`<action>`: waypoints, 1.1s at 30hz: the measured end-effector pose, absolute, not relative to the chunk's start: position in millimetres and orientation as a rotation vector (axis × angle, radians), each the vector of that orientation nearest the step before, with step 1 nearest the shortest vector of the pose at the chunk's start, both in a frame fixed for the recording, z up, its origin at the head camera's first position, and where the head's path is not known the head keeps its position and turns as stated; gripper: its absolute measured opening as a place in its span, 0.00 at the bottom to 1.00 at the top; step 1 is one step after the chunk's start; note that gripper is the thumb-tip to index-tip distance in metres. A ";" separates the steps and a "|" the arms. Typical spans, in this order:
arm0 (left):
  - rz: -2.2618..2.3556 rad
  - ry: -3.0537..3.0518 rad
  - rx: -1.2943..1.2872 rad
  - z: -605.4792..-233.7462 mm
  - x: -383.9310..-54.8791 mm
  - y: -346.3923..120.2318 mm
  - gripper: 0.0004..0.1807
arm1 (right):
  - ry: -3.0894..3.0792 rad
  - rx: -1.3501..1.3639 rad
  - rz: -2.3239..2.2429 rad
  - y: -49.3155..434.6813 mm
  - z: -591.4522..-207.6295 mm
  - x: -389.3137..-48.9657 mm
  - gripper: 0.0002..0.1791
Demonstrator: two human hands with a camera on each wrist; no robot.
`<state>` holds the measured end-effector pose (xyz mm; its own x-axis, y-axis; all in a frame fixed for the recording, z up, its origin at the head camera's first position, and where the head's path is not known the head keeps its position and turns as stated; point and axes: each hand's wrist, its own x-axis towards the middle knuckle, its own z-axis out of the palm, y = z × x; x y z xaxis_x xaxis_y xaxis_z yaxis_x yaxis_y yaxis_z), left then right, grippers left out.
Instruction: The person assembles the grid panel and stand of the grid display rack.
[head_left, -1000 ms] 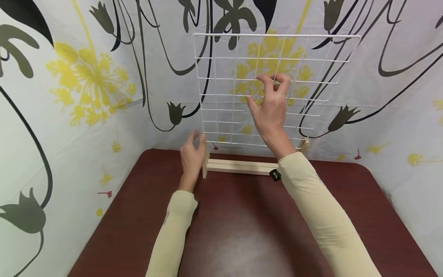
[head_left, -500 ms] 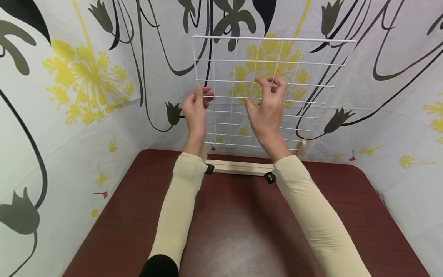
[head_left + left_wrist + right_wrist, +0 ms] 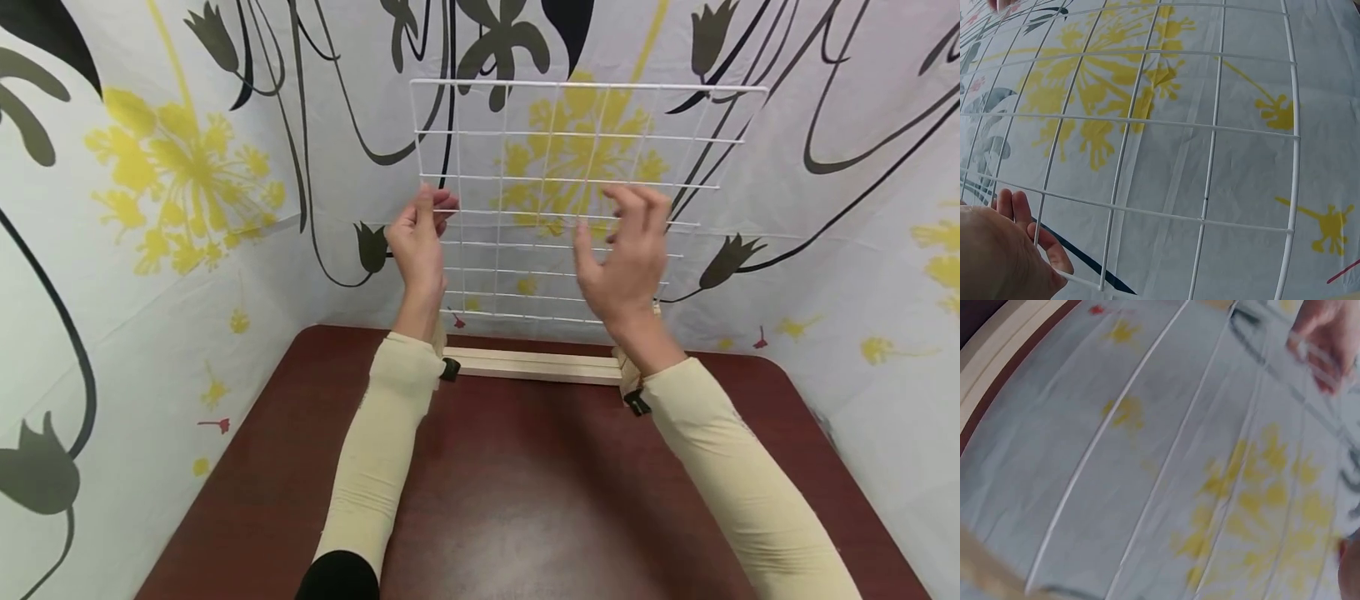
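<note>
A white wire grid panel [image 3: 525, 178] leans back from a pale wooden stand [image 3: 536, 367] at the far side of the table. At the panel's left edge, my left hand [image 3: 417, 250] pinches the wire between thumb and fingers; in the left wrist view that hand [image 3: 1004, 250] has fingertips behind the mesh. My right hand [image 3: 628, 262] hovers before the panel's right half, fingers loosely bent and spread from the thumb, holding nothing. Only a sliver of the right hand [image 3: 1350, 569] shows in the blurred right wrist view. My right forearm partly covers the stand's right end.
The dark red tabletop [image 3: 517, 475] extends toward me in front of the stand. A patterned cloth [image 3: 187, 183] with flowers hangs behind and at both sides, close behind the grid.
My left hand rose from beside the stand's left post to the panel's left edge and took hold. My right hand let go of the mesh and moved right. The grid dipped slightly.
</note>
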<state>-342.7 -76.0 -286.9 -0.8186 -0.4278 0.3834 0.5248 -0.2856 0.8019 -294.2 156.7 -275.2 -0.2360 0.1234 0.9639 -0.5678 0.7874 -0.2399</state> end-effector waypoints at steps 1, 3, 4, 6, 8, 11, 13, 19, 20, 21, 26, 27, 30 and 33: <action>-2.128 -1.379 -0.126 -287.1 -342.5 -74.8 0.22 | -1.631 0.314 0.693 164.5 -275.1 -293.5 0.23; -2.115 -1.380 -0.128 -288.0 -342.4 -72.9 0.22 | -1.521 0.216 0.749 179.4 -273.4 -291.6 0.21; -2.110 -1.374 -0.125 -288.0 -342.1 -73.8 0.22 | -1.483 0.165 0.792 184.7 -271.3 -290.5 0.20; -2.105 -1.369 -0.119 -288.4 -341.7 -76.0 0.22 | -1.457 0.087 0.929 194.6 -267.7 -287.1 0.20; -2.110 -1.371 -0.117 -288.9 -341.3 -77.9 0.21 | -1.476 0.031 1.155 203.4 -265.4 -282.7 0.19; -2.115 -1.380 -0.129 -288.9 -339.9 -79.4 0.20 | -1.514 0.010 1.516 214.5 -266.2 -279.6 0.17; -2.115 -1.384 -0.143 -288.1 -337.7 -79.3 0.20 | -1.518 0.029 1.687 221.2 -269.0 -280.4 0.16; -2.137 -1.384 -0.190 -280.0 -326.1 -75.4 0.19 | -1.472 0.170 1.731 236.3 -280.1 -289.2 0.13; -2.143 -1.385 -0.199 -279.0 -324.7 -75.2 0.19 | -1.469 0.183 1.716 237.7 -281.5 -290.4 0.13; -2.147 -1.387 -0.210 -278.5 -323.8 -75.1 0.19 | -1.466 0.193 1.708 239.1 -282.8 -291.5 0.13; -2.132 -1.419 -0.277 -282.3 -329.8 -78.6 0.18 | -1.498 0.225 1.678 243.4 -284.9 -293.2 0.14; -2.124 -1.428 -0.292 -284.2 -332.9 -79.8 0.18 | -1.502 0.233 1.678 244.1 -284.6 -293.4 0.14; -2.107 -1.471 -0.338 -285.0 -335.0 -83.3 0.19 | -1.520 0.254 1.689 246.4 -283.1 -294.4 0.14; -2.098 -1.512 -0.376 -282.8 -332.4 -85.7 0.20 | -1.518 0.272 1.757 250.2 -284.5 -296.8 0.14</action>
